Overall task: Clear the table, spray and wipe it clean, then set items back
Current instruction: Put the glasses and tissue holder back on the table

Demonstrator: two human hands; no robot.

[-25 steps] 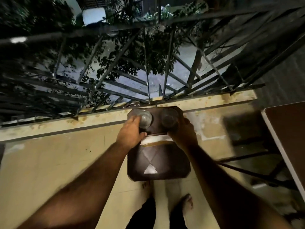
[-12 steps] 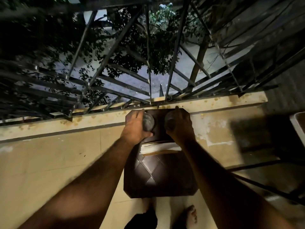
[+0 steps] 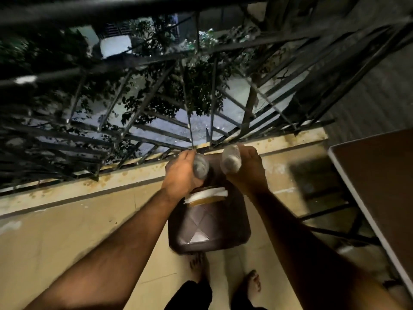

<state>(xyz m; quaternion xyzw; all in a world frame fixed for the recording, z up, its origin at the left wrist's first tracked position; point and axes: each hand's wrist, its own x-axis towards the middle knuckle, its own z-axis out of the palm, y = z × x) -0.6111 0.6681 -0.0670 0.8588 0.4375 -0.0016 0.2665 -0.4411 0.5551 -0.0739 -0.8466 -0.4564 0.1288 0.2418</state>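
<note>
A dark brown stool (image 3: 210, 229) stands on the tiled floor in front of my feet, with a white and tan stack of paper (image 3: 206, 195) lying on its top. My left hand (image 3: 181, 175) grips a clear glass (image 3: 201, 168), and my right hand (image 3: 245, 173) grips a second clear glass (image 3: 231, 162). Both glasses are lifted off the stool and tilted. The brown table (image 3: 380, 186) with its white edge shows at the right.
A black metal railing (image 3: 138, 130) runs along a stained ledge (image 3: 111, 182) just beyond the stool, with trees and a street below. Dark table legs (image 3: 335, 222) cross the floor at the right. My bare feet (image 3: 252, 285) stand behind the stool.
Both hands have closed round the glasses and raised them off the stool top, tilting them. My view has swung right, bringing the table back into sight.
</note>
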